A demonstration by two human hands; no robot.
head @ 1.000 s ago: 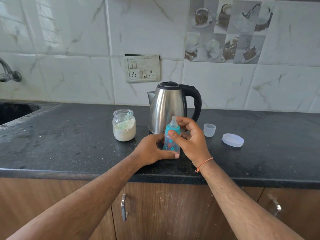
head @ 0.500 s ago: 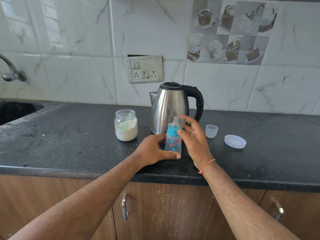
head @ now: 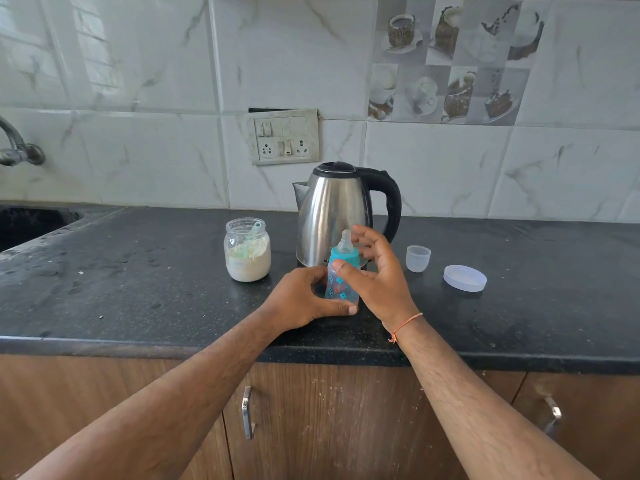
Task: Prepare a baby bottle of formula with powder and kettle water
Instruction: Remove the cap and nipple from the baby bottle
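Note:
A small baby bottle (head: 337, 285) with a teal collar (head: 346, 258) and clear teat stands upright on the black counter (head: 138, 289). My left hand (head: 304, 299) grips its lower body, thumb along the base. My right hand (head: 377, 271) is beside the collar with its thumb on the teal ring and its fingers spread loosely behind the teat. Just behind stands the steel kettle (head: 332, 216) with a black handle. To the left is an open glass jar of white powder (head: 247, 251) with a green scoop inside.
A clear bottle cap (head: 418, 258) and a white jar lid (head: 465, 278) lie to the right on the counter. A sink (head: 31, 223) and tap (head: 17, 150) are at far left. A switch socket (head: 282, 136) is on the tiled wall. Wooden cupboard doors (head: 329, 427) are below.
My right hand has loosened from around the bottle's top; its fingers have spread away from the teat. My left hand keeps holding the bottle's body.

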